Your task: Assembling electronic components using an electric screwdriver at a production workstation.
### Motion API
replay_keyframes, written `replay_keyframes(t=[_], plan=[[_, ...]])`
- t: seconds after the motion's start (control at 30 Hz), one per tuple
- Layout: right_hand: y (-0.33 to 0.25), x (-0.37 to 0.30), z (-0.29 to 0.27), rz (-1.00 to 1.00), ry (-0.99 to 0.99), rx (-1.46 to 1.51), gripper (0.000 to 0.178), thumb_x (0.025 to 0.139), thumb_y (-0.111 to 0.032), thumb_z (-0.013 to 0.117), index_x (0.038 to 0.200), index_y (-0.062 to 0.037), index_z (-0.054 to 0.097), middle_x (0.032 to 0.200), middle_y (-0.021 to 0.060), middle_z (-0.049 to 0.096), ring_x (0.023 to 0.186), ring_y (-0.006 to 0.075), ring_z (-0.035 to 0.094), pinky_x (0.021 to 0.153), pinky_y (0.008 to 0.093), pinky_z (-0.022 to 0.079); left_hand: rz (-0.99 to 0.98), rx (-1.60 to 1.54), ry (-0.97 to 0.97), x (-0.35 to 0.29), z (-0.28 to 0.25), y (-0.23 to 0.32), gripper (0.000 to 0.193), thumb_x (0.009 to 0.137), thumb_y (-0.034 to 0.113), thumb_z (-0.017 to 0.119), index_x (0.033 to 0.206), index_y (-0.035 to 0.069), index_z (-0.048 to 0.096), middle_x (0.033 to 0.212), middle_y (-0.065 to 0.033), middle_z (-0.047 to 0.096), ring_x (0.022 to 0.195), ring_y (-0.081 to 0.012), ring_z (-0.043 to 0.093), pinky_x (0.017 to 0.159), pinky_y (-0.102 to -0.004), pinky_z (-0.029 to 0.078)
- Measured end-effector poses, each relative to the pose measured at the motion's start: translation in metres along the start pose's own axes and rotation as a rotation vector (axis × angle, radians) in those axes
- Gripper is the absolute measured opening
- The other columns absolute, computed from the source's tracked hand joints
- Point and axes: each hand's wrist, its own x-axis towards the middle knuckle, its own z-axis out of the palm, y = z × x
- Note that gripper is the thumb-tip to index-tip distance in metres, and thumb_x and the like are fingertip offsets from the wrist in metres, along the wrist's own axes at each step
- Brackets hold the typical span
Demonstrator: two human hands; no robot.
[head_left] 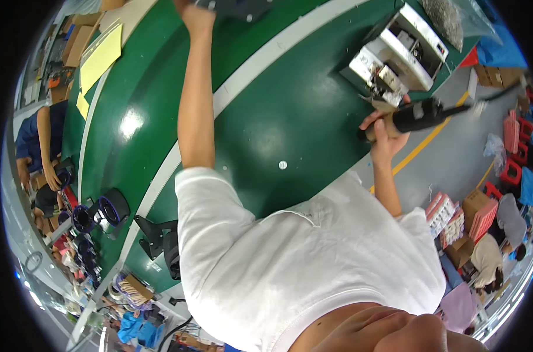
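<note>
My right hand (389, 138) is wrapped around a black electric screwdriver (419, 115), whose cord trails off to the right. Its tip end lies close to the metal front of a white screw feeder (389, 79) with an open top. At the far edge of the picture, my left arm is stretched across the green table. There my left hand (197, 16) is beside a dark flat part with bright round spots (240, 8). The picture's edge cuts off that hand, and its fingers are hidden, so its grip does not show.
A clear bag of small metal pieces (443, 22) lies past the feeder. Black bracket-like parts (155, 237) rest near my left side. Yellow sheets (102, 58) lie at the far left, where a co-worker's arm (45, 144) reaches toward black round parts (111, 208).
</note>
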Motion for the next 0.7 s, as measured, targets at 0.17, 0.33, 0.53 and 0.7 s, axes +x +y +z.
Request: replay_keyframes(t=[0.17, 0.33, 0.53, 0.7], plan=[[-0.038, 0.03, 0.007, -0.253, -0.074, -0.01, 0.074, 0.089, -0.014, 0.068, 0.146, 0.0017, 0.023, 0.082, 0.0164, 0.061, 0.053, 0.0205, 0.056, 0.052, 0.0312, 0.049, 0.449, 0.982, -0.292, -0.131, 0.033, 0.053, 0.035, 0.08, 0.003, 0.07, 0.115, 0.004, 0.066, 0.11, -0.0117, 0.064, 0.106, -0.0255, 0.061, 0.092, -0.0336, 0.049], [-0.055, 0.089, 0.013, -0.396, 0.033, 0.103, 0.062, 0.087, -0.009, 0.067, 0.137, 0.0014, 0.031, 0.073, 0.0179, 0.059, 0.046, 0.0207, 0.052, 0.044, 0.0334, 0.046, 0.196, 0.918, -0.669, -0.201, 0.052, 0.091, 0.057, 0.068, -0.003, 0.072, 0.122, 0.013, 0.066, 0.116, -0.0128, 0.057, 0.105, -0.0284, 0.059, 0.092, -0.0338, 0.048], [-0.028, 0.095, 0.041, -0.679, 0.021, -0.177, 0.04, 0.086, 0.003, 0.062, 0.121, 0.0033, 0.041, 0.061, 0.0143, 0.055, 0.049, 0.0217, 0.056, 0.047, 0.0333, 0.048, 0.098, 0.915, -0.773, -0.224, 0.056, 0.095, 0.066, 0.068, -0.009, 0.065, 0.124, 0.027, 0.067, 0.119, -0.0121, 0.053, 0.098, -0.0315, 0.059, 0.081, -0.0371, 0.054], [-0.022, 0.097, 0.041, -0.703, -0.064, -0.22, 0.04, 0.085, 0.008, 0.061, 0.12, 0.0039, 0.042, 0.061, 0.0121, 0.056, 0.048, 0.021, 0.056, 0.046, 0.0314, 0.048, 0.226, 0.863, -0.752, -0.231, 0.058, 0.092, 0.067, 0.064, -0.003, 0.073, 0.123, 0.027, 0.068, 0.116, -0.0122, 0.054, 0.097, -0.0326, 0.059, 0.076, -0.0385, 0.055]])
